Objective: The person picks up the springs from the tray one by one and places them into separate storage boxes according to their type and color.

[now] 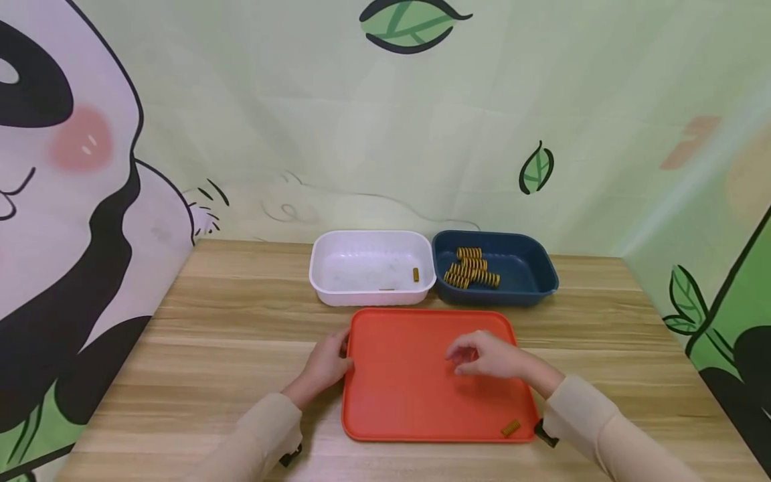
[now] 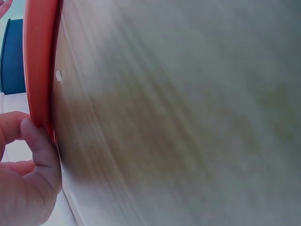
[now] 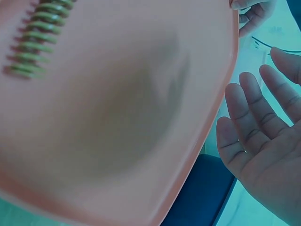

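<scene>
A red tray (image 1: 403,388) lies on the table, its left rim pinched between the thumb and fingers of my left hand (image 1: 325,361). The left wrist view shows that thumb (image 2: 40,146) right against the tray's edge. Over the right half of the tray hovers my right hand (image 1: 489,355), fingers loosely bent and spread with nothing between them; its palm faces the camera in the right wrist view. One brass-coloured coil spring (image 1: 510,428) lies in the tray's near right corner, and shows large in the right wrist view.
Behind the tray, a white bin (image 1: 372,298) and a dark blue bin (image 1: 521,294) stand side by side. Several coil springs (image 1: 472,270) are piled in the blue one. A small brass-coloured piece (image 1: 415,275) lies in the white one. A printed cloth (image 1: 373,134) hangs behind the table.
</scene>
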The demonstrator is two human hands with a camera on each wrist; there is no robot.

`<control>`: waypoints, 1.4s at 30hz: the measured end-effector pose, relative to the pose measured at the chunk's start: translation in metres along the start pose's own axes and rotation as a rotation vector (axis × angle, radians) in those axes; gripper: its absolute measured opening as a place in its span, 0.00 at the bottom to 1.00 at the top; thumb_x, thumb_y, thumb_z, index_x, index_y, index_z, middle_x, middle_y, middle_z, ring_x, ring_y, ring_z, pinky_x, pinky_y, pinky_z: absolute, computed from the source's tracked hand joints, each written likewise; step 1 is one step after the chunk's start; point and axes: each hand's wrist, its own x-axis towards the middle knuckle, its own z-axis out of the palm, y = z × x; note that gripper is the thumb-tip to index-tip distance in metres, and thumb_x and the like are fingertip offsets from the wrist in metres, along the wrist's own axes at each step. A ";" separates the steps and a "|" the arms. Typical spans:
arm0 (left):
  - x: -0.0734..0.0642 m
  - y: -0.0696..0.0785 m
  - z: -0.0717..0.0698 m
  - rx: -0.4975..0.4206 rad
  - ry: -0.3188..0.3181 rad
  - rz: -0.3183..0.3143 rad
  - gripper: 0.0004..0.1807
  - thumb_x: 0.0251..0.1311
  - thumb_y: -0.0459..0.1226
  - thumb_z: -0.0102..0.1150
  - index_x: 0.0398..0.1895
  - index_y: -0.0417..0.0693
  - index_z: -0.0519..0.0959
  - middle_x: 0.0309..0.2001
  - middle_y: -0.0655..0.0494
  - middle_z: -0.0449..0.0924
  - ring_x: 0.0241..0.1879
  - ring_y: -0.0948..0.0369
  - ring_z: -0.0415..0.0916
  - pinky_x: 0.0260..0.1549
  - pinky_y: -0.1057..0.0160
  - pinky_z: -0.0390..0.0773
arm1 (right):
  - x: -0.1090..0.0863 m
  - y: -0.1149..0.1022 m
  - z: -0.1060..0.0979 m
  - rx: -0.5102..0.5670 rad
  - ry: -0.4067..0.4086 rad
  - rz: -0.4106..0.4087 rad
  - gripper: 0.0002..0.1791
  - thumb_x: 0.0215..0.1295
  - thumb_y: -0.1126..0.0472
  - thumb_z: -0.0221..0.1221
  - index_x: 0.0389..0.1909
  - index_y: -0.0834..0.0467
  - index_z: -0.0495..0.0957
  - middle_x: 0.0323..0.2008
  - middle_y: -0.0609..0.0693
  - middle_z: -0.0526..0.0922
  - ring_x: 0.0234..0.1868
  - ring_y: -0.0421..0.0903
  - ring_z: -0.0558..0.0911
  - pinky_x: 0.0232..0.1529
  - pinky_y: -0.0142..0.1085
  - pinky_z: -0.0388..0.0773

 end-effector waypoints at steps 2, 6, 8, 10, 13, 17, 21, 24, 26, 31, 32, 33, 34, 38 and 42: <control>0.000 0.000 0.000 -0.002 -0.001 0.000 0.31 0.39 0.23 0.57 0.55 0.34 0.68 0.28 0.48 0.76 0.30 0.58 0.72 0.33 0.63 0.74 | -0.002 0.001 0.000 0.003 0.001 0.005 0.13 0.53 0.64 0.60 0.41 0.62 0.78 0.35 0.55 0.81 0.33 0.39 0.75 0.36 0.28 0.74; 0.000 0.000 0.000 -0.002 -0.001 0.000 0.32 0.39 0.23 0.57 0.56 0.33 0.68 0.28 0.48 0.76 0.30 0.58 0.72 0.33 0.63 0.74 | -0.005 0.004 0.001 0.026 -0.005 0.024 0.14 0.53 0.64 0.60 0.41 0.63 0.77 0.35 0.56 0.81 0.33 0.39 0.75 0.36 0.28 0.74; 0.000 0.001 -0.001 0.000 -0.001 0.001 0.32 0.39 0.23 0.57 0.56 0.33 0.68 0.29 0.48 0.76 0.30 0.58 0.72 0.32 0.63 0.74 | -0.007 0.006 0.002 0.045 -0.012 0.033 0.14 0.53 0.64 0.60 0.41 0.64 0.77 0.36 0.56 0.81 0.34 0.40 0.75 0.36 0.29 0.75; 0.000 0.001 -0.001 0.002 -0.002 0.001 0.32 0.39 0.23 0.57 0.56 0.32 0.68 0.28 0.48 0.76 0.30 0.57 0.72 0.32 0.63 0.74 | -0.009 0.008 0.003 0.060 -0.020 0.035 0.14 0.53 0.64 0.60 0.41 0.64 0.77 0.36 0.56 0.81 0.34 0.40 0.75 0.36 0.28 0.75; 0.000 0.002 -0.001 0.005 -0.005 -0.004 0.32 0.40 0.23 0.57 0.56 0.32 0.67 0.29 0.48 0.76 0.31 0.57 0.72 0.33 0.62 0.75 | -0.012 0.013 0.005 0.076 -0.031 0.023 0.15 0.53 0.64 0.60 0.42 0.65 0.77 0.36 0.57 0.81 0.34 0.38 0.75 0.36 0.28 0.75; 0.000 0.002 -0.001 0.005 -0.009 -0.009 0.32 0.40 0.23 0.56 0.56 0.31 0.67 0.29 0.48 0.77 0.31 0.57 0.72 0.33 0.62 0.75 | -0.018 0.017 0.006 0.090 -0.035 0.020 0.15 0.53 0.65 0.60 0.42 0.66 0.76 0.36 0.57 0.81 0.34 0.37 0.75 0.36 0.27 0.75; 0.000 0.002 -0.001 0.009 -0.004 0.001 0.32 0.39 0.23 0.56 0.56 0.31 0.67 0.28 0.49 0.77 0.30 0.58 0.72 0.32 0.63 0.74 | -0.022 0.020 0.007 0.090 -0.021 0.016 0.15 0.52 0.65 0.60 0.42 0.66 0.76 0.36 0.57 0.81 0.34 0.36 0.75 0.36 0.27 0.75; 0.000 0.002 -0.001 0.015 -0.001 0.003 0.32 0.38 0.23 0.56 0.56 0.31 0.67 0.27 0.49 0.76 0.30 0.58 0.72 0.32 0.63 0.74 | -0.026 0.023 0.008 0.093 -0.017 0.012 0.15 0.52 0.65 0.60 0.41 0.66 0.76 0.37 0.58 0.81 0.34 0.37 0.76 0.37 0.27 0.75; 0.000 0.002 -0.001 0.016 -0.002 0.007 0.32 0.38 0.23 0.56 0.55 0.30 0.67 0.26 0.50 0.76 0.29 0.58 0.71 0.32 0.63 0.74 | -0.029 0.024 0.009 0.103 -0.023 0.012 0.15 0.52 0.64 0.60 0.41 0.66 0.76 0.37 0.58 0.80 0.34 0.40 0.76 0.37 0.27 0.75; 0.000 0.000 0.001 0.018 0.000 0.000 0.32 0.38 0.23 0.56 0.56 0.34 0.68 0.25 0.52 0.75 0.28 0.60 0.70 0.29 0.65 0.72 | -0.037 0.028 0.011 0.106 -0.047 0.002 0.16 0.52 0.63 0.60 0.43 0.66 0.76 0.39 0.59 0.79 0.32 0.37 0.74 0.34 0.27 0.74; 0.000 -0.001 0.001 0.020 0.001 -0.002 0.32 0.38 0.24 0.56 0.56 0.35 0.68 0.25 0.52 0.75 0.29 0.60 0.70 0.29 0.65 0.72 | -0.039 0.028 0.012 0.112 -0.049 0.001 0.17 0.52 0.63 0.60 0.43 0.66 0.75 0.39 0.59 0.79 0.32 0.36 0.73 0.33 0.27 0.74; 0.000 -0.001 0.001 0.020 0.001 -0.009 0.32 0.39 0.24 0.56 0.56 0.36 0.68 0.25 0.52 0.75 0.30 0.59 0.70 0.30 0.65 0.72 | -0.041 0.029 0.012 0.117 -0.051 0.000 0.17 0.52 0.63 0.60 0.43 0.66 0.75 0.39 0.59 0.79 0.31 0.35 0.73 0.33 0.27 0.74; 0.000 -0.001 0.001 0.020 0.000 -0.010 0.32 0.39 0.24 0.56 0.56 0.36 0.68 0.26 0.52 0.75 0.30 0.59 0.70 0.30 0.65 0.72 | -0.042 0.029 0.013 0.130 -0.051 0.003 0.17 0.52 0.63 0.60 0.43 0.67 0.75 0.39 0.60 0.79 0.31 0.35 0.72 0.33 0.27 0.74; 0.001 -0.001 0.001 0.021 -0.006 -0.023 0.32 0.40 0.25 0.56 0.57 0.36 0.67 0.28 0.51 0.75 0.32 0.58 0.70 0.32 0.63 0.73 | -0.046 0.029 0.014 0.165 -0.048 0.021 0.17 0.52 0.64 0.60 0.43 0.67 0.75 0.38 0.60 0.79 0.33 0.38 0.73 0.34 0.27 0.73; 0.001 -0.001 0.001 0.026 -0.005 -0.025 0.33 0.40 0.25 0.56 0.57 0.36 0.67 0.29 0.50 0.75 0.33 0.57 0.71 0.32 0.63 0.73 | -0.048 0.031 0.016 0.171 -0.044 0.035 0.16 0.53 0.63 0.60 0.42 0.67 0.75 0.38 0.59 0.79 0.35 0.43 0.74 0.36 0.27 0.73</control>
